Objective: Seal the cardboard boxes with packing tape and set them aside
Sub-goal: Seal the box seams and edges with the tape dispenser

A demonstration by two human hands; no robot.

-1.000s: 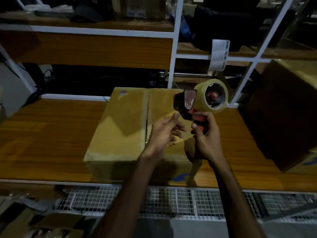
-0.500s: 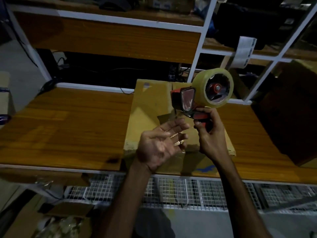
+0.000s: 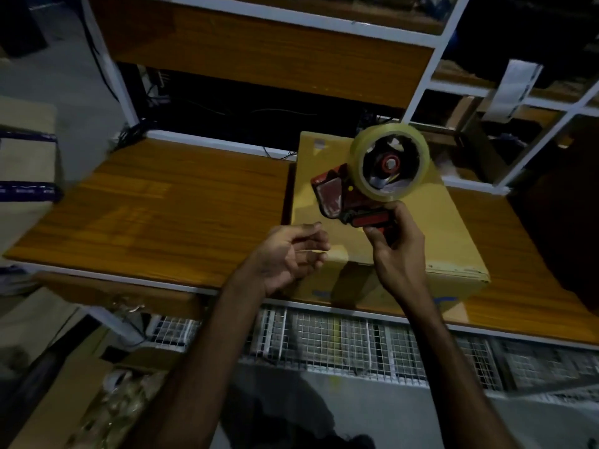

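Tape dispenser (image 3: 366,186) in right hand (image 3: 397,251) above box (image 3: 453,234)

Red-and-black tape dispenser (image 3: 353,202), yellowish clear tape roll (image 3: 392,162), tan cardboard box (image 3: 431,228), orange-brown wood-grain table (image 3: 168,215)

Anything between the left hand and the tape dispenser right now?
Nothing. In the head view only the cardboard box top shows in the gap between the empty left hand and the tape dispenser held by the right hand.

A closed tan cardboard box (image 3: 421,228) sits on a wooden table (image 3: 162,215); a red tape dispenser (image 3: 359,192) is held above it.
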